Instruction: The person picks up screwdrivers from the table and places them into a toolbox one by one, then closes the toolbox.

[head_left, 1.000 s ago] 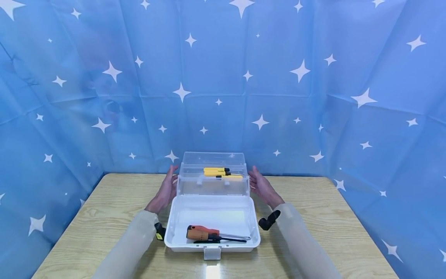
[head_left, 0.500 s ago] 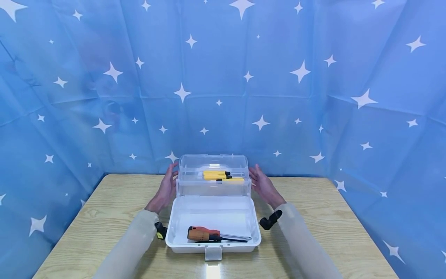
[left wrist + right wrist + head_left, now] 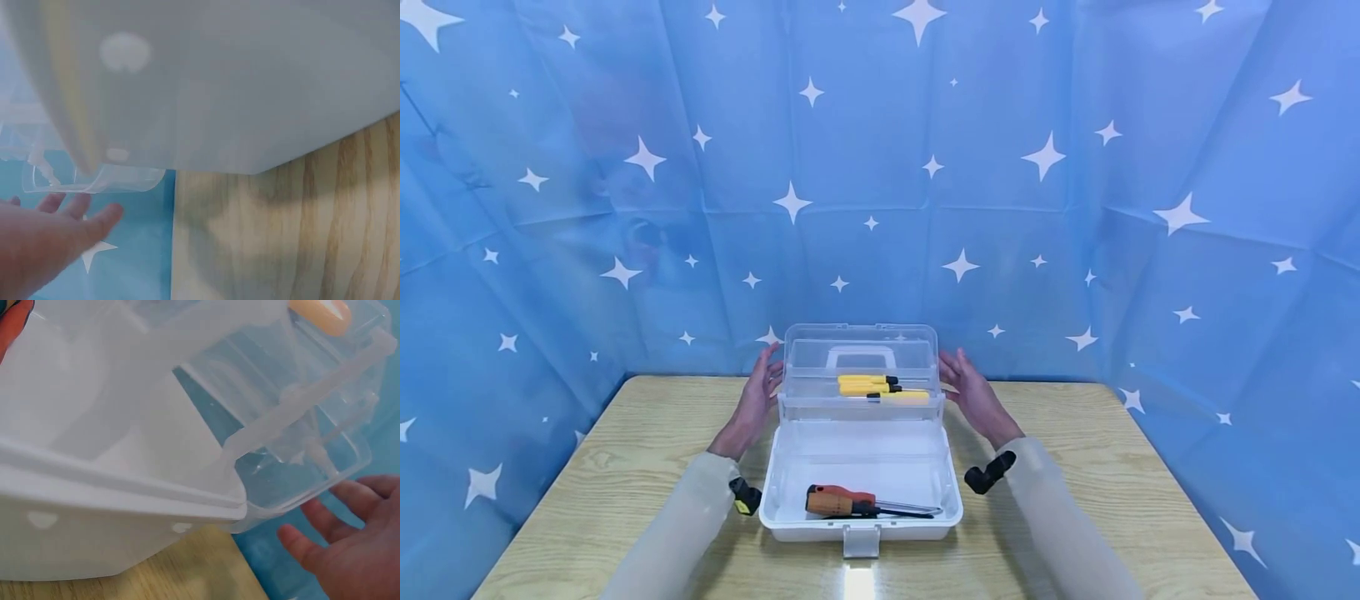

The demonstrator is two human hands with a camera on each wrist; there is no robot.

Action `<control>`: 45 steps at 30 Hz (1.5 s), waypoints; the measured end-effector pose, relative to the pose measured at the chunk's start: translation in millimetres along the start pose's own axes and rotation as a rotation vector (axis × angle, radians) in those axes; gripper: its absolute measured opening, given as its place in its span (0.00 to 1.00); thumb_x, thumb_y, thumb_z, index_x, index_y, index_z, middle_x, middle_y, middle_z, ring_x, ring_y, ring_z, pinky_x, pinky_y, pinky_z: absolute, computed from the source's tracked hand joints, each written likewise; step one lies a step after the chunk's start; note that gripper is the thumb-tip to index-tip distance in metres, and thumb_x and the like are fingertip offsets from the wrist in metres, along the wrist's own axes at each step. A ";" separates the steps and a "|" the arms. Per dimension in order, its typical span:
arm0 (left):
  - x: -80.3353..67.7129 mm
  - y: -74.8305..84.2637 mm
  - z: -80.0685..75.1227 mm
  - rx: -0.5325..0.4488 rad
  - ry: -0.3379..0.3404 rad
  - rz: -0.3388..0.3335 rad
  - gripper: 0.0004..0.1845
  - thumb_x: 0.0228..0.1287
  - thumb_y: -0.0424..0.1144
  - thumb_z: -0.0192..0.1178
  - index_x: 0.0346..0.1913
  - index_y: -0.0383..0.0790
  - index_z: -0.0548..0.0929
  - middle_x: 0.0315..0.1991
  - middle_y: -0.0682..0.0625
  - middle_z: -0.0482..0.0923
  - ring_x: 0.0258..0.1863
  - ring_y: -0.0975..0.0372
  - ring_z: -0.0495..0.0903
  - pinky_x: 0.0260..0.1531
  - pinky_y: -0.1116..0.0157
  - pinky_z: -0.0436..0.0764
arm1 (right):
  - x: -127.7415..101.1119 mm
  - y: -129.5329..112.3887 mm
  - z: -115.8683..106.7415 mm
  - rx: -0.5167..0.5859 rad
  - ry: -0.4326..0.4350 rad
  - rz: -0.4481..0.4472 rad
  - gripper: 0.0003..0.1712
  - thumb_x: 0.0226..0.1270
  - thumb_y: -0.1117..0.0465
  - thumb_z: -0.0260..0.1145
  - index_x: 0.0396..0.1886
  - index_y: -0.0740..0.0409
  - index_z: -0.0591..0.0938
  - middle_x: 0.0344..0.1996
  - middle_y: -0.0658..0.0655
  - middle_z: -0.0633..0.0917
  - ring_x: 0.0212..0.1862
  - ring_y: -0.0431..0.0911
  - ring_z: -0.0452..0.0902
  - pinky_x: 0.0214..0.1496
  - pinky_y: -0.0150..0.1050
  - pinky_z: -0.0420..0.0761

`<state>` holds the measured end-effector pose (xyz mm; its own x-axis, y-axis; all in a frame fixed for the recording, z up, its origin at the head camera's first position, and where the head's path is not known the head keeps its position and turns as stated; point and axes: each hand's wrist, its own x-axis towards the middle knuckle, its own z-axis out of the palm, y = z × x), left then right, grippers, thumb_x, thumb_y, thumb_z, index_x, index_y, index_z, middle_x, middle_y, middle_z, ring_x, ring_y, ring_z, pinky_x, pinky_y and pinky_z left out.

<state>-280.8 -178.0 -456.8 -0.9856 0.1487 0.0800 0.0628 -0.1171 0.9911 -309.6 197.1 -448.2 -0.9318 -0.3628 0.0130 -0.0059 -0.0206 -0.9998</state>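
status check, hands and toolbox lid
Left hand and right hand open, flanking clear lid. Lid raised, toolbox open, screwdrivers inside. Nothing in the way.

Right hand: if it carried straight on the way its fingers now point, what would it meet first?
Probably the blue star-patterned backdrop: the right hand points up and away beside the clear lid, though depth is unclear.

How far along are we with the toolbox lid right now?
Done: the orange-handled screwdriver lies in the white base, the yellow-handled ones in the clear tray. In hand: the clear lid stands raised, left hand and right hand open at its sides; contact is unclear. Left: lid not down, front latch hanging free.
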 end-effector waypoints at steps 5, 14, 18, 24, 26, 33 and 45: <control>-2.4 3.7 1.3 0.092 0.026 -0.019 0.40 0.74 0.69 0.23 0.80 0.54 0.35 0.77 0.38 0.49 0.76 0.44 0.50 0.72 0.38 0.49 | -2.9 -5.5 -0.1 0.013 0.018 -0.004 0.47 0.77 0.31 0.33 0.81 0.57 0.40 0.78 0.61 0.54 0.76 0.61 0.52 0.75 0.62 0.53; -5.0 10.1 4.0 0.076 0.033 0.004 0.39 0.75 0.68 0.24 0.80 0.55 0.35 0.78 0.37 0.49 0.76 0.43 0.51 0.71 0.37 0.52 | -7.9 -17.6 0.1 0.027 0.040 -0.023 0.46 0.76 0.30 0.34 0.81 0.53 0.44 0.78 0.62 0.55 0.77 0.61 0.52 0.76 0.60 0.54; -6.8 13.3 5.0 0.022 0.016 0.019 0.39 0.76 0.67 0.24 0.80 0.52 0.34 0.78 0.35 0.47 0.76 0.42 0.50 0.75 0.44 0.49 | -8.9 -19.5 -1.7 0.019 0.016 -0.030 0.47 0.76 0.30 0.36 0.81 0.55 0.42 0.78 0.61 0.53 0.78 0.60 0.49 0.76 0.62 0.53; -6.3 16.1 6.6 -0.070 0.002 0.023 0.39 0.77 0.65 0.27 0.80 0.50 0.35 0.77 0.34 0.46 0.76 0.41 0.50 0.76 0.50 0.49 | -10.0 -22.7 -5.4 -0.056 -0.031 -0.029 0.48 0.75 0.30 0.38 0.81 0.54 0.43 0.79 0.59 0.52 0.79 0.58 0.46 0.76 0.62 0.53; -6.2 16.2 7.1 -0.093 -0.004 0.030 0.39 0.77 0.64 0.28 0.80 0.50 0.34 0.77 0.33 0.45 0.77 0.41 0.49 0.76 0.49 0.47 | -10.5 -23.3 -6.2 -0.048 -0.042 -0.033 0.49 0.75 0.30 0.39 0.81 0.55 0.43 0.79 0.60 0.51 0.79 0.59 0.46 0.75 0.63 0.53; -7.0 18.4 10.1 -0.162 -0.006 0.068 0.37 0.79 0.62 0.28 0.80 0.47 0.36 0.75 0.33 0.47 0.76 0.43 0.51 0.76 0.49 0.49 | -11.9 -24.1 -7.9 0.076 -0.074 -0.078 0.44 0.79 0.36 0.39 0.81 0.57 0.41 0.79 0.63 0.49 0.78 0.62 0.45 0.76 0.63 0.49; -4.5 23.4 15.9 -0.232 0.000 0.120 0.34 0.80 0.57 0.25 0.79 0.42 0.41 0.62 0.42 0.60 0.72 0.45 0.59 0.75 0.52 0.53 | -14.1 -21.9 -8.6 0.261 -0.053 -0.183 0.34 0.84 0.50 0.37 0.79 0.61 0.43 0.77 0.67 0.50 0.75 0.61 0.53 0.74 0.47 0.64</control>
<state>-272.3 -165.8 -432.3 -0.9733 0.1204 0.1956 0.1416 -0.3559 0.9237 -299.5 210.7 -426.7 -0.9037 -0.3787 0.1997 -0.0718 -0.3257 -0.9427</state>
